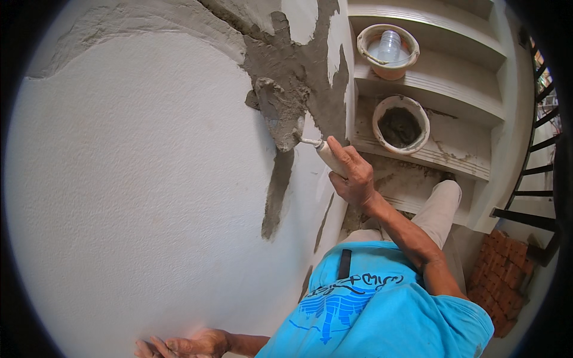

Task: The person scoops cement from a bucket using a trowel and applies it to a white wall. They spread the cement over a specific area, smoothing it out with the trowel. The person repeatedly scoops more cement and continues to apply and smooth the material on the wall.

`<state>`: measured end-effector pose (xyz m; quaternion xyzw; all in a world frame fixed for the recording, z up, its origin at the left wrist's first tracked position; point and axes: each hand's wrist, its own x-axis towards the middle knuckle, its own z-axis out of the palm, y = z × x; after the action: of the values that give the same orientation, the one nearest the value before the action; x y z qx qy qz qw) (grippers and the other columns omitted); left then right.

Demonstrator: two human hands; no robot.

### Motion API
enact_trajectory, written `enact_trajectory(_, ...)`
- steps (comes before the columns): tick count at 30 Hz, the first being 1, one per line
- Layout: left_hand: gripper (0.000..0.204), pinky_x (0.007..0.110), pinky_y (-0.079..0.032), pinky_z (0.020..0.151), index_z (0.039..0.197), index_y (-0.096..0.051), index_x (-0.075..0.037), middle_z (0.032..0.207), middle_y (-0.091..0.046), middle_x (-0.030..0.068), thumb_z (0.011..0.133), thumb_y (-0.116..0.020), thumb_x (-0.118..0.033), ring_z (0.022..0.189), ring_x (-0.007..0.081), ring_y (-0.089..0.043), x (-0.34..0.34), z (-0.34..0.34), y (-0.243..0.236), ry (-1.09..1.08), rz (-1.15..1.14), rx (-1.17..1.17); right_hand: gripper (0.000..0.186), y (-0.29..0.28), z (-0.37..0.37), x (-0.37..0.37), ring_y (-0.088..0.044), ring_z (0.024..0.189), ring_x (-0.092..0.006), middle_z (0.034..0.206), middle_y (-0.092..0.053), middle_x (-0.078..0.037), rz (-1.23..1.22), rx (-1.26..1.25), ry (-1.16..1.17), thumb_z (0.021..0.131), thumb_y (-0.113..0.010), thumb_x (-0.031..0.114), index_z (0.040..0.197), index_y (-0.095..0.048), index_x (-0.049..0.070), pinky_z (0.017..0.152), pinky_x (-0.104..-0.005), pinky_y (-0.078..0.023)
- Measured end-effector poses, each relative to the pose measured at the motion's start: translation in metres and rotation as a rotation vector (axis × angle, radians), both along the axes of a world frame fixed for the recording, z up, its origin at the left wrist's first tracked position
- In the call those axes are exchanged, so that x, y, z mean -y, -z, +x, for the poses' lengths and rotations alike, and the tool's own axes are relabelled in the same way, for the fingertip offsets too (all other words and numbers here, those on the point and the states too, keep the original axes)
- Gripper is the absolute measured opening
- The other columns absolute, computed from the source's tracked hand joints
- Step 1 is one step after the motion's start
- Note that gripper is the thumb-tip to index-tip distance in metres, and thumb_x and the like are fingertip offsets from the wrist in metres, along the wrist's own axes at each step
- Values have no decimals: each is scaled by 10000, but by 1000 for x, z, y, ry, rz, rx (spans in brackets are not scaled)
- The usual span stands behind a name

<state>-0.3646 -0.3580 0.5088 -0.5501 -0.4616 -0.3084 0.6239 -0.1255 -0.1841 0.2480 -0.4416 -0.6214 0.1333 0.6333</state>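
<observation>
My right hand (357, 176) is wrapped round the pale handle of a trowel (330, 157). Grey mortar (277, 110) covers most of the blade, which is up against the white wall (149, 167). Around and above it, a rough patch of wet mortar (334, 95) spreads over the wall, and a narrow grey streak (279, 197) runs down below the blade. At the lower edge, my left hand (190, 344) is by the wall with its fingers apart and nothing seen in it. The lower part of that hand is cut off by the picture's edge.
Pale stairs (441, 83) rise on the right. A bucket of grey mortar (401, 125) stands on one step, and above it a bucket (389, 67) with a clear plastic container (389, 46) inside. A black railing (525, 219) borders the stairs. Reddish bricks (500, 277) are stacked at lower right.
</observation>
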Motion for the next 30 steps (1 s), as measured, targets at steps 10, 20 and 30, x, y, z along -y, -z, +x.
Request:
enact_trajectory(10,291,723,-331,1126,1150,-689,7,1208,-611,273,1066,-546,-232,1186,403,-590,0,-1,-1,22,13,-7,887,27,15,4,-673,779,-281,934,-650,-107,-101,84,49,641,-669,-95,1490,-563,138,699,-389,-587)
enact_trajectory(20,278,737,-313,1130,1162,-684,1,1203,-606,253,1064,-545,-219,1198,406,-585,1,1,0,8,4,14,863,-1,-3,9,-669,804,-295,964,-649,-125,-62,-6,-35,652,-673,-108,1481,-567,110,710,-392,-574)
enact_trajectory(30,282,658,-431,1117,1165,-670,54,1288,-622,263,1067,-528,-169,1315,385,-551,13,-16,1,-29,-30,-14,895,27,12,5,-667,790,-290,925,-635,-105,-163,91,107,655,-671,-108,1505,-543,140,699,-396,-579)
